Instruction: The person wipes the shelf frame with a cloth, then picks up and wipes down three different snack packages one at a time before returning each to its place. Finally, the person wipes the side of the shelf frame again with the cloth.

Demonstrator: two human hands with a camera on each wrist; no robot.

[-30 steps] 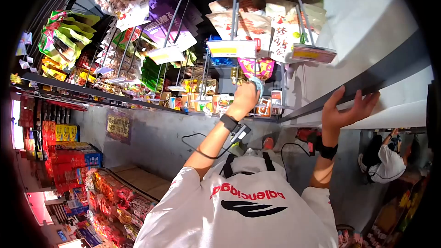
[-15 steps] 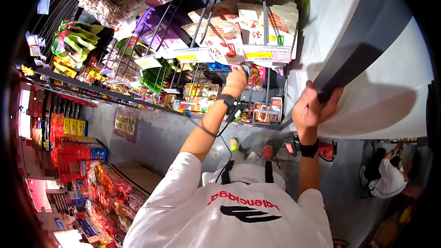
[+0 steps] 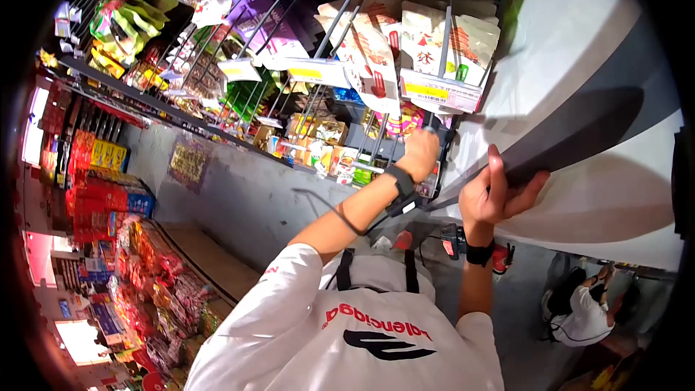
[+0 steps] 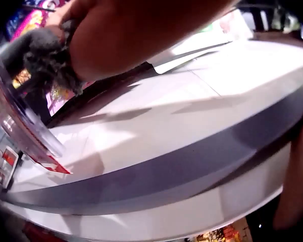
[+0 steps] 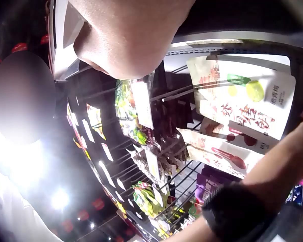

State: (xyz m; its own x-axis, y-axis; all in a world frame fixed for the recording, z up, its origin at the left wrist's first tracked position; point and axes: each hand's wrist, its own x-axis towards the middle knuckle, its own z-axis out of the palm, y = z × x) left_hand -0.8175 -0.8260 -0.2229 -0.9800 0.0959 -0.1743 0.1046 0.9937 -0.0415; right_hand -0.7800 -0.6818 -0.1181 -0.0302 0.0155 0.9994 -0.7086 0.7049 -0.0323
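My left hand (image 3: 421, 153) reaches to the lower right part of the hanging rack and grips a cloth (image 4: 48, 50), grey and bunched in the left wrist view. There the cloth lies against a dark bar (image 4: 12, 58), with a pink pack (image 3: 407, 117) close behind it. Just above the hand hang white snack bags (image 3: 443, 40) behind a price tag (image 3: 441, 91). My right hand (image 3: 486, 199) is at the dark grey strip (image 3: 579, 130) along the white panel, its fingers spread and holding nothing. In the right wrist view, this hand blocks the top.
Purple bags (image 3: 266, 25) and green bags (image 3: 130, 18) hang on long metal hooks farther left. Small boxes (image 3: 329, 152) stand low on the rack. Red snack packs (image 3: 156, 282) are piled at the lower left. A mirrored-looking person in white (image 3: 583, 315) shows at the lower right.
My left hand has moved right and down along the rack with the cloth. The right hand has shifted left and lower along the grey strip, its fingers bending more. The view has turned slightly.
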